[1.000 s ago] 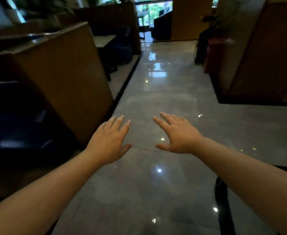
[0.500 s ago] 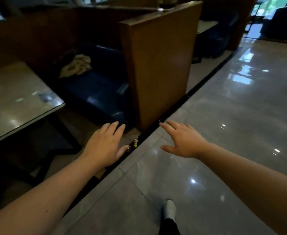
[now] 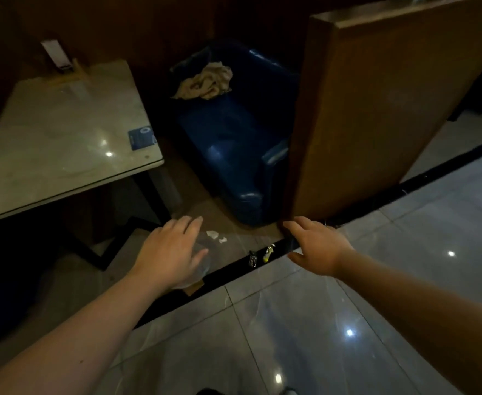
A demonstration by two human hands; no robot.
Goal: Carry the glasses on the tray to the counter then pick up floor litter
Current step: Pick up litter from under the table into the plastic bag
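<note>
Litter lies on the floor in front of a booth: small white paper scraps [image 3: 216, 236], a dark wrapper [image 3: 252, 259] and a yellow-tipped wrapper [image 3: 269, 252] on the black floor strip [image 3: 376, 199]. A clear crumpled plastic piece [image 3: 204, 266] and a brown card piece [image 3: 194, 287] show partly from under my left hand. My left hand [image 3: 168, 252] hovers above them, fingers spread, holding nothing. My right hand [image 3: 316, 248] floats to the right of the wrappers, open and empty. No tray or glasses are in view.
A marble-topped table [image 3: 63, 138] with a blue card stands at the left. A blue padded seat [image 3: 234, 149] with a crumpled beige cloth [image 3: 205, 82] sits behind the litter. A tall wooden partition [image 3: 376, 109] rises at the right. Glossy grey floor tiles [image 3: 348, 309] fill the foreground.
The view has swung left and down from the aisle to the booth floor. The litter has come into view under both hands, which stay open and spread.
</note>
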